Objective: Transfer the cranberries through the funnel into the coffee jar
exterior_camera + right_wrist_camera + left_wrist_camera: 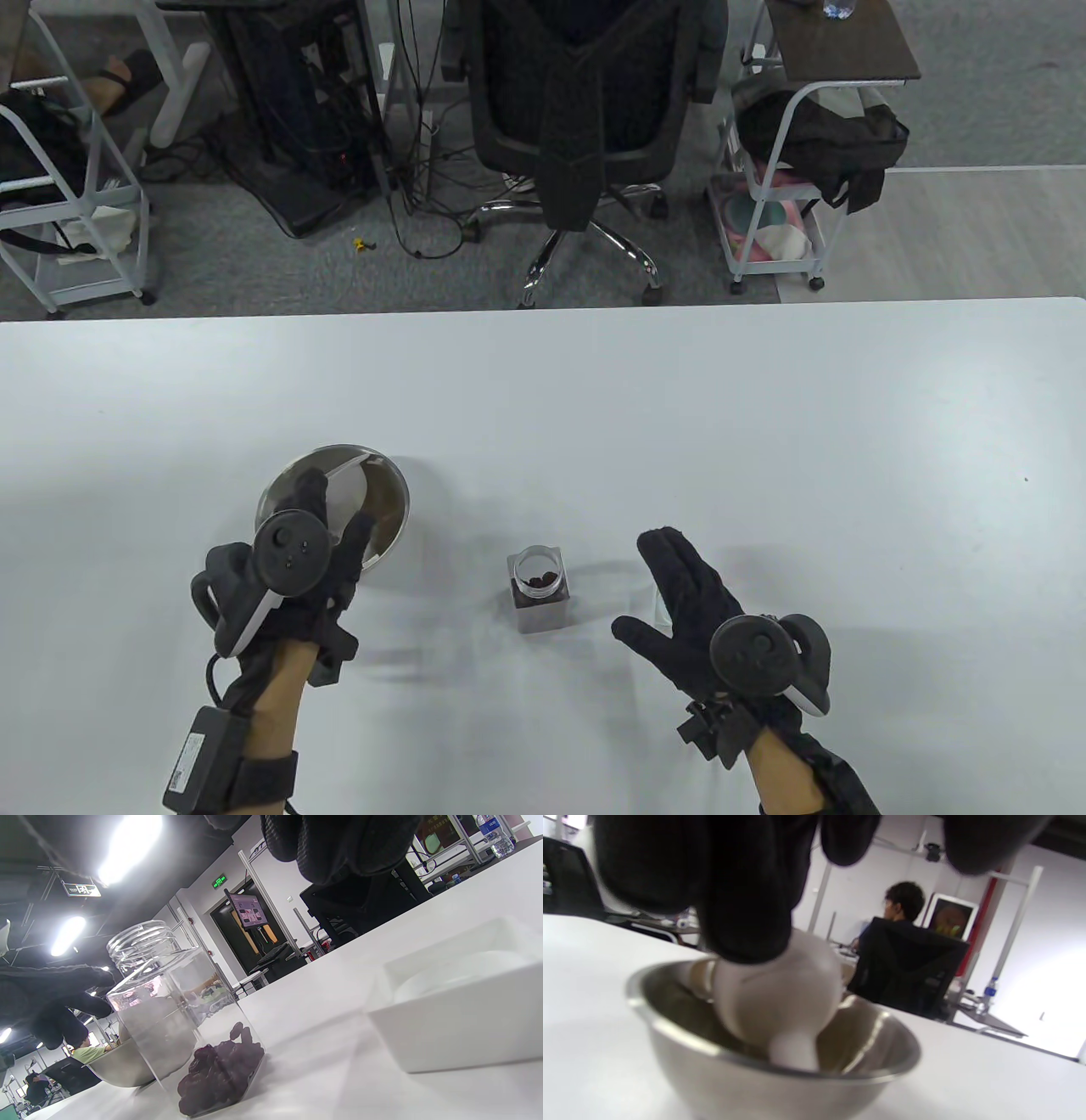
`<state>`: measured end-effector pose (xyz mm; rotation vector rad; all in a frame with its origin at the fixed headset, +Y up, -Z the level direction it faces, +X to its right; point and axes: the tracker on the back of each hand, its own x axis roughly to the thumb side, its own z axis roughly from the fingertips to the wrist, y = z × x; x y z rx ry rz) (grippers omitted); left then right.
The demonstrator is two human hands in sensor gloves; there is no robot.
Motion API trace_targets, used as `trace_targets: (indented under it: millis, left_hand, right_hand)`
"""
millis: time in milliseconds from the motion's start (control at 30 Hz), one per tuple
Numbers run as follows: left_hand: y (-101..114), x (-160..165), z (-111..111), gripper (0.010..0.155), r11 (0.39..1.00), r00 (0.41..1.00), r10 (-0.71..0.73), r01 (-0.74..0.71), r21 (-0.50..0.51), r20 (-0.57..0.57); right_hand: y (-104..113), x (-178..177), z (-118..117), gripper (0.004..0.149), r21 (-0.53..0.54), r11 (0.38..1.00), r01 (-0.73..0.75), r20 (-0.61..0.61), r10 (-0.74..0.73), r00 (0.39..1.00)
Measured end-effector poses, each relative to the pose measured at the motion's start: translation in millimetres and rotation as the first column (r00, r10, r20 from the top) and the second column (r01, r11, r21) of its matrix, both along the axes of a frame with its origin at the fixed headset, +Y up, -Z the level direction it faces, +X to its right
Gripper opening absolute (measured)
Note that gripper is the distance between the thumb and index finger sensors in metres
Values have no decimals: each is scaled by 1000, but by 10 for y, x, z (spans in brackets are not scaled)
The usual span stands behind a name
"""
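Right hand (691,611) is seen near the surface's (764,407) front edge, fingers spread wide, nothing gripped; a white square dish (458,1014) lies just beside it. The coffee jar (538,587) stands upright and uncapped just left of that hand, cranberries (218,1073) heaped on its bottom. Further left and slightly back, the left hand (297,552) is held over a steel bowl (392,501), its fingers (746,899) gripping the white funnel (780,1001), whose spout is lowered inside the bowl.
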<state>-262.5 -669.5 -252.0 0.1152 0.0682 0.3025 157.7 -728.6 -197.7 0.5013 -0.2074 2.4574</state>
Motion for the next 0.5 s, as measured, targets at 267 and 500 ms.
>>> trace_targets:
  millis: [267,500]
  left_hand:
    - [61,361,135,85,997,980,66,-70,13,187]
    - [-187,620,213,93,936,844,351,-332,-119,406]
  right_hand:
    - [-6,18,-10,87,-7,1000,1,10,-1,1000]
    - [-16,36,-26,87,-17,1000,-3,18,4,1000]
